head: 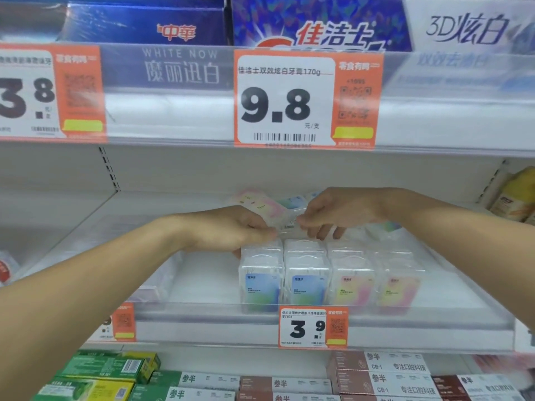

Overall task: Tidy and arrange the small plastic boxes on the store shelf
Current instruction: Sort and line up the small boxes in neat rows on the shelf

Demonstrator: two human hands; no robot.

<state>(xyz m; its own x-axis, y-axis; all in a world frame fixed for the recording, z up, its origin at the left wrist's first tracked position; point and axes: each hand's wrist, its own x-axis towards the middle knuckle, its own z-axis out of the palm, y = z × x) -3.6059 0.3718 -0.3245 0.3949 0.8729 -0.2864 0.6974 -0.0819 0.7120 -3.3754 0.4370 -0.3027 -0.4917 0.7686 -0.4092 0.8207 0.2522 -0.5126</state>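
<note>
Small clear plastic boxes stand in a front row on the white middle shelf point(202, 279): two with blue labels point(260, 285) on the left and two with pink-yellow labels point(351, 287) on the right. Behind them, both hands hold one clear box point(285, 224) above the row. My left hand point(228, 230) pinches its left end and my right hand point(337, 214) pinches its right end. More boxes with pink labels point(260, 202) lie loosely at the back, partly hidden by my hands.
A clear front rail point(405, 319) with a 3.9 price tag point(312, 328) edges the shelf. Toothpaste cartons point(385, 371) fill the shelf below, blue cartons point(150, 27) the shelf above. A yellow package point(518, 195) sits at far right. The shelf's left part is bare.
</note>
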